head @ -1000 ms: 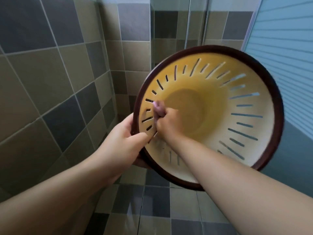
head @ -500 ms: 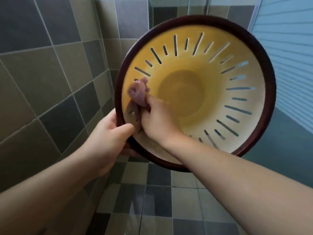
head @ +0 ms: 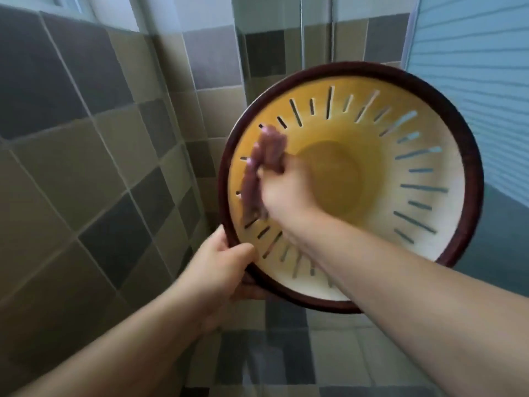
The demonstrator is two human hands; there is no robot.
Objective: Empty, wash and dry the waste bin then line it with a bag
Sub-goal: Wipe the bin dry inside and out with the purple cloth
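The waste bin is yellow inside, with slotted walls and a dark brown rim, and it is tipped so its mouth faces me. My left hand grips the rim at the lower left. My right hand reaches inside and holds a purplish cloth against the left inner wall. The cloth and the hand are blurred by motion.
A wall of grey and beige tiles stands close on the left and behind the bin. The floor below has the same tiles. A pale blue slatted panel is on the right.
My right hand has moved the cloth up along the left inner wall of the bin. The bin has shifted in view while my left hand keeps its grip on the rim.
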